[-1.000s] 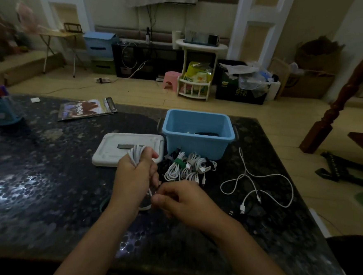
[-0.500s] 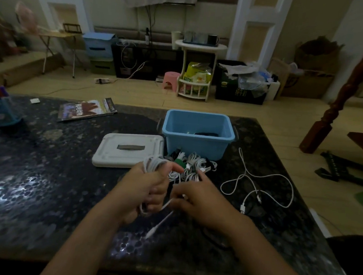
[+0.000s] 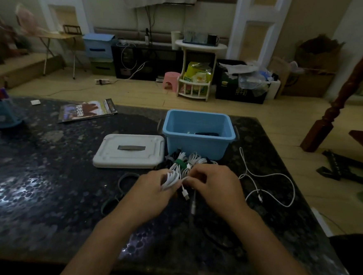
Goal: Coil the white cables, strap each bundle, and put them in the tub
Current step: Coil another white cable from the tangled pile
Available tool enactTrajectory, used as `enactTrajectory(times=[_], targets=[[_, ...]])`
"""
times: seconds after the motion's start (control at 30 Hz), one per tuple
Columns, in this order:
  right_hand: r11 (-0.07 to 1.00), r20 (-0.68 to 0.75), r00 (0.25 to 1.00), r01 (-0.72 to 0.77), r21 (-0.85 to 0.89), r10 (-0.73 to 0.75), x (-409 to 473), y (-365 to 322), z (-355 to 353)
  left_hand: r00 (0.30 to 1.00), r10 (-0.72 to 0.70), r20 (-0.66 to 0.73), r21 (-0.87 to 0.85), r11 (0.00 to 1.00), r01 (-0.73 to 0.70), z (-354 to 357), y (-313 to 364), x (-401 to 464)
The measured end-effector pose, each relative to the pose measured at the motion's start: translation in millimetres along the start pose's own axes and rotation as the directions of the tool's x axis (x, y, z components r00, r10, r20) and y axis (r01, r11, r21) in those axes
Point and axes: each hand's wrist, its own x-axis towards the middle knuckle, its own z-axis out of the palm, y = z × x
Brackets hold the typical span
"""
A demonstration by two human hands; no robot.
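The left hand (image 3: 151,191) grips a thin white coil (image 3: 170,179), its loops bunched tight and running up and away toward the tub (image 3: 198,132), over the tabletop's middle just short of the strapped bundles (image 3: 187,161) against the tub's near wall. The right hand (image 3: 213,187) has its fingers curled, pinching the cable beside the coil, and two plug ends (image 3: 186,194) dangle down toward the near edge. A loose cable (image 3: 265,182) sprawls by the right edge; the lid (image 3: 130,153) lies flat left of the tub.
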Motion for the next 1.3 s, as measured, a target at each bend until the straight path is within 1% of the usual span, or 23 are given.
enactTrajectory(times=[0.13, 0.2, 0.3, 0.37, 0.43, 0.5, 0.53, 0.63, 0.7, 0.73, 0.8, 0.87, 0.9, 0.93, 0.97, 1.0, 1.03, 1.1, 1.17, 1.2, 1.23, 1.27, 1.3], targets=[[0.996, -0.016, 0.999, -0.033, 0.079, 0.035, -0.7, -3.5, -2.0, 1.000, 0.019, 0.018, 0.067, 0.998, -0.020, 5.5, -0.6, 1.2], [0.988, -0.019, 0.998, -0.050, 0.148, 0.054, -1.1, -6.0, 1.4, 1.000, 0.016, 0.000, 0.086, 0.996, -0.016, 8.0, -0.3, 0.9], [0.963, -0.005, 0.998, -0.060, 0.264, 0.064, -1.0, -8.1, 6.2, 0.998, 0.014, -0.054, 0.036, 0.999, -0.012, 8.5, 2.9, -1.7], [0.938, 0.036, 0.995, -0.098, 0.332, 0.091, -0.9, -9.2, 6.0, 0.998, -0.017, -0.053, 0.031, 0.999, 0.019, 7.4, 5.9, -2.7], [0.880, 0.133, 0.984, -0.166, 0.446, 0.119, -2.1, -12.2, 4.2, 0.998, -0.061, -0.021, 0.064, 0.996, 0.062, 5.6, 6.3, -2.2], [0.772, 0.219, 0.968, -0.232, 0.592, 0.123, -3.2, -15.3, 3.2, 0.996, -0.087, 0.003, 0.122, 0.989, 0.086, 4.7, 3.7, -0.5], [0.728, 0.234, 0.964, -0.249, 0.639, 0.124, -3.5, -15.6, 3.8, 0.996, -0.086, 0.003, 0.147, 0.985, 0.085, 4.9, 2.2, 0.1], [0.656, 0.243, 0.959, -0.276, 0.703, 0.143, -4.0, -16.0, 6.4, 0.998, -0.050, -0.038, 0.171, 0.984, 0.056, 9.5, -0.1, 1.3], [0.620, 0.248, 0.960, -0.276, 0.735, 0.133, -3.9, -16.2, 7.1, 0.997, -0.036, -0.071, 0.167, 0.985, 0.048, 11.8, -0.2, 0.0], [0.622, 0.242, 0.963, -0.263, 0.738, 0.120, -4.1, -16.9, 6.2, 0.996, -0.029, -0.084, 0.161, 0.986, 0.042, 11.7, -0.6, -0.8], [0.679, 0.209, 0.975, -0.200, 0.706, 0.069, -4.6, -17.2, 3.3, 0.994, -0.010, -0.106, 0.163, 0.986, 0.028, 10.5, -0.9, -1.3], [0.805, 0.139, 0.990, -0.094, 0.586, 0.014, -4.3, -16.8, 2.1, 0.991, 0.007, -0.134, 0.176, 0.984, 0.017, 9.3, -2.1, -0.1], [0.852, 0.128, 0.992, -0.071, 0.519, 0.005, -4.5, -17.7, 1.1, 0.989, 0.011, -0.149, 0.185, 0.983, 0.017, 9.1, -2.8, 0.5], [0.869, 0.136, 0.991, -0.086, 0.488, 0.022, -4.9, -19.1, 0.1, 0.988, 0.012, -0.156, 0.192, 0.981, 0.019, 9.2, -3.6, 0.6], [0.856, 0.146, 0.987, -0.129, 0.501, 0.063, -5.3, -21.6, 0.3, 0.989, 0.011, -0.149, 0.186, 0.982, 0.017, 9.2, -4.0, 0.0], [0.844, 0.154, 0.983, -0.165, 0.510, 0.100, -6.3, -25.1, 0.9, 0.992, 0.016, -0.129, 0.169, 0.986, 0.006, 9.3, -3.6, -1.1], [0.857, 0.138, 0.983, -0.174, 0.486, 0.121, -7.6, -28.6, 1.3, 0.995, 0.025, -0.099, 0.155, 0.988, -0.009, 9.9, -2.9, -2.2], [0.939, 0.084, 0.989, -0.144, 0.313, 0.124, -10.9, -34.3, 2.1, 0.998, 0.041, -0.046, 0.184, 0.982, -0.032, 11.7, 0.1, -4.1], [0.978, 0.089, 0.990, -0.121, 0.168, 0.107, -12.7, -36.7, 3.4, 0.998, 0.065, -0.009, 0.232, 0.971, -0.061, 14.3, 3.0, -5.2], [0.990, 0.095, 0.992, -0.090, 0.108, 0.079, -14.1, -37.2, 3.1, 0.997, 0.076, -0.001, 0.232, 0.970, -0.074, 16.1, 4.0, -5.5], [1.000, 0.087, 0.996, -0.003, 0.010, 0.002, -13.9, -35.2, 5.2, 0.997, 0.076, 0.006, 0.231, 0.970, -0.075, 18.0, 4.8, -5.7], [0.993, 0.039, 0.993, 0.113, -0.040, -0.112, -14.4, -35.6, 4.3, 0.997, 0.075, 0.004, 0.227, 0.971, -0.074, 19.5, 5.4, -6.0], [0.978, 0.059, 0.986, 0.164, -0.127, -0.158, -16.1, -35.5, 1.5, 0.998, 0.067, 0.001, 0.224, 0.972, -0.065, 21.0, 7.0, -6.0]])
